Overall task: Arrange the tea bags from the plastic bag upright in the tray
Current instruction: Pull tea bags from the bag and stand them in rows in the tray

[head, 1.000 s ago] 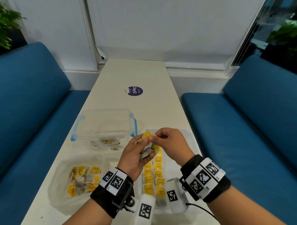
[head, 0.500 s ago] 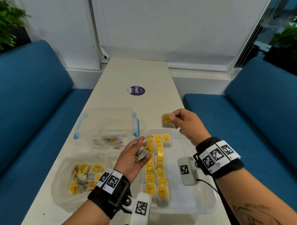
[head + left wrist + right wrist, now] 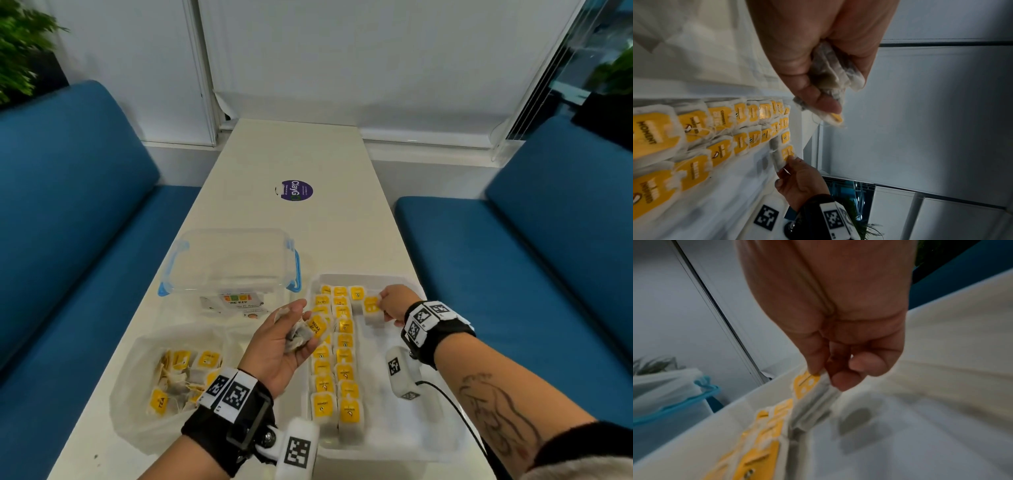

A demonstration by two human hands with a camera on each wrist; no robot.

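Observation:
A white tray at the near right of the table holds two long rows of upright tea bags with yellow tags, plus the start of a third row at its far end. My right hand pinches one tea bag by its top and holds it upright in the tray's far part; the same tea bag and right hand show in the right wrist view. My left hand hovers palm up at the tray's left edge and holds a small bunch of tea bags, also tea bags. The plastic bag lies at the near left with several tea bags inside.
A clear lidded container with blue clips stands behind the plastic bag. A round purple sticker sits mid-table. Blue sofas flank the narrow table on both sides. The tray's right half is bare.
My right hand took one tea bag from the bunch in my left hand, carried it to the far end of the tray and lowered it beside the third row. The left hand stayed.

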